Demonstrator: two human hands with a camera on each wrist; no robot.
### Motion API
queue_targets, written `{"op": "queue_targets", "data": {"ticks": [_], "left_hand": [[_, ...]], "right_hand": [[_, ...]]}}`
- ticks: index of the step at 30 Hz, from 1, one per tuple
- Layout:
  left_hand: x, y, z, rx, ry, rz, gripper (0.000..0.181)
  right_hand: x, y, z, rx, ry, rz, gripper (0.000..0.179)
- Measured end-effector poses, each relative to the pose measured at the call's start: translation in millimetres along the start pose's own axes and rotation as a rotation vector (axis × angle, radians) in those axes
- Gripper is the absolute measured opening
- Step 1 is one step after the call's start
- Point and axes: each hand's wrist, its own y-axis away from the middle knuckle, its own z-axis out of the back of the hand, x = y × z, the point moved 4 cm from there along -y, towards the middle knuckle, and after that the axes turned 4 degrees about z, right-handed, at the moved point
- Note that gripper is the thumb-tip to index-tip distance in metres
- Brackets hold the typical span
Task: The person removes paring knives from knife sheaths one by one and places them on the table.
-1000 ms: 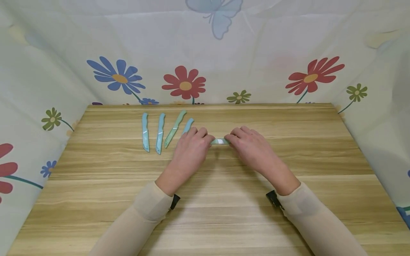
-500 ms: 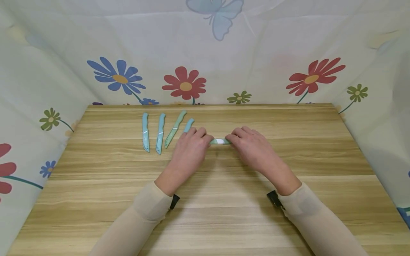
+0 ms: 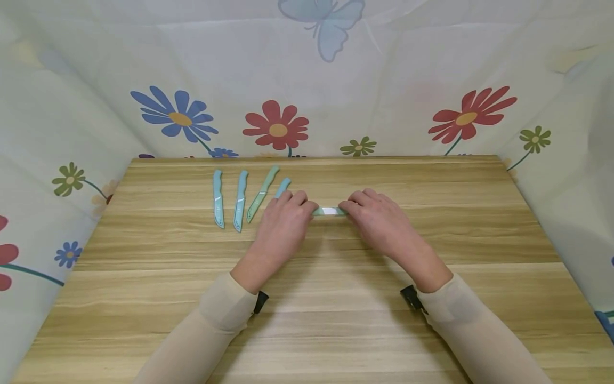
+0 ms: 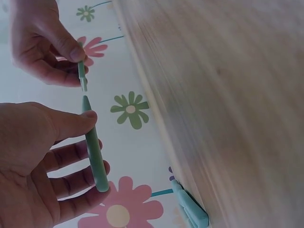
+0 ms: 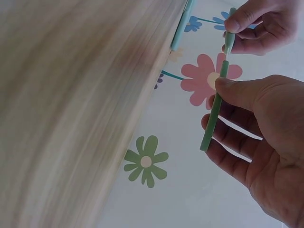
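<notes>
While my left hand (image 3: 286, 223) pinches the handle (image 4: 95, 156) and my right hand (image 3: 376, 220) the sheath (image 5: 212, 119), the knife (image 3: 330, 211) between them seems light, stiff and best gripped there.

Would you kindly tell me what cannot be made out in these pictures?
Head view: both ends of the slim green knife, covered by the left hand and right hand.
Head view: the lower part of the light-blue knife nearest the left hand, hidden by it.
Head view: pale marks on the leftmost light-blue knife, too small to read.
Right wrist view: upper end of the slim blue-green object, cut off by the top edge.
</notes>
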Motion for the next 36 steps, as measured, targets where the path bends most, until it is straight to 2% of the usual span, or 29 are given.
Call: {"op": "queue_targets", "data": {"ticks": [8,19,36], "left_hand": [[2.2,-0.4,0.5,0.033,0.007,0.027,0.019],[3.3,-0.2,2.1,0.045,0.008,0.042,0.021],[6.3,-0.4,3.1,0.029,0.005,0.046,0.018]], "right_hand": [[-1.1,-0.2,1.0,0.004,0.000,-0.008,0.026],[-2.2,-0.3,2.1,-0.006,-0.006,-0.008,0.026],[-4.2,-0.1,2.2,0.000,-0.003,-0.018,0.027]]}}
